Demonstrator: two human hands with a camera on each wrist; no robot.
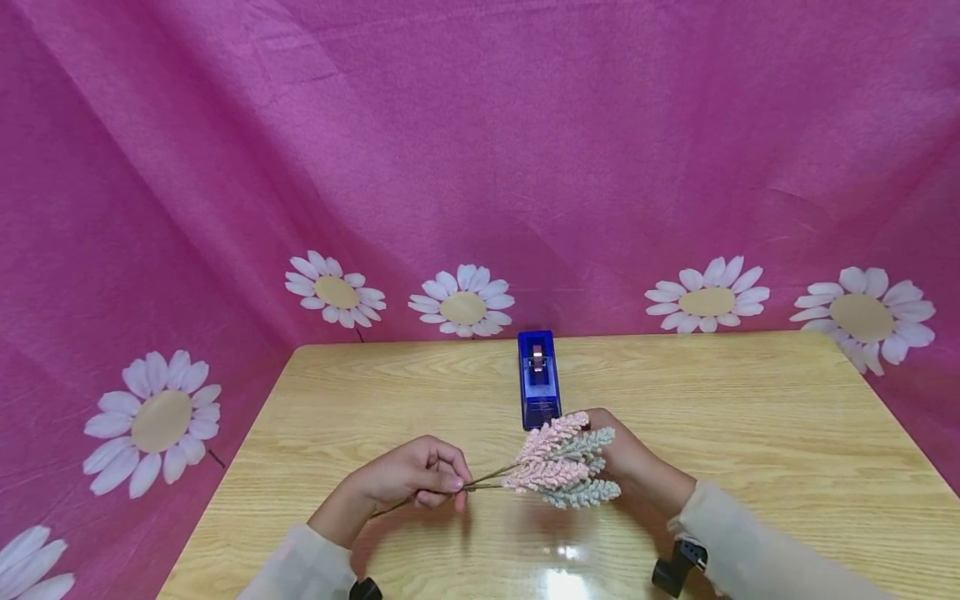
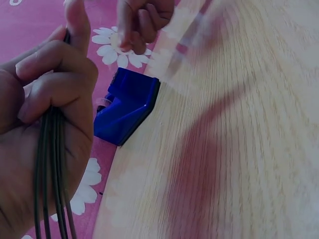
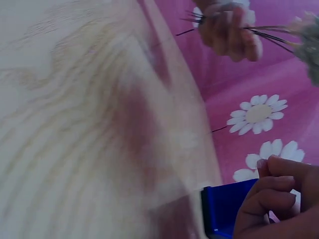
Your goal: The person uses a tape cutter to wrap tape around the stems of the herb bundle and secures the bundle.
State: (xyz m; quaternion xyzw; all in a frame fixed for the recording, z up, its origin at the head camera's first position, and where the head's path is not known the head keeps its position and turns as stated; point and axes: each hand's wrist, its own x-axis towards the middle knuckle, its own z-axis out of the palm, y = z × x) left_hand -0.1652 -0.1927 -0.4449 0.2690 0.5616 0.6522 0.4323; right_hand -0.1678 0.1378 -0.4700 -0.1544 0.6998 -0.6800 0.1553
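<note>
My left hand [image 1: 420, 473] pinches the thin stems [image 2: 54, 164] of a bunch of artificial flowers [image 1: 547, 471] above the table. The flower heads are fluffy spikes, some pink and some grey-blue, pointing right. In the left wrist view the dark stems run down across the palm. My right hand [image 3: 281, 199] is behind the flower heads in the head view, partly hidden by them. Its fingers are curled, with thumb and forefinger tips close together; I see nothing between them. Nearest to it stands a blue tape dispenser [image 1: 538, 379], overlapped by the hand in the right wrist view.
The pale wooden table [image 1: 360, 392] reflects light near its front edge. Behind it and on the left hangs a pink cloth [image 1: 480, 167] printed with large white daisies. Black wrist straps show at both sleeves.
</note>
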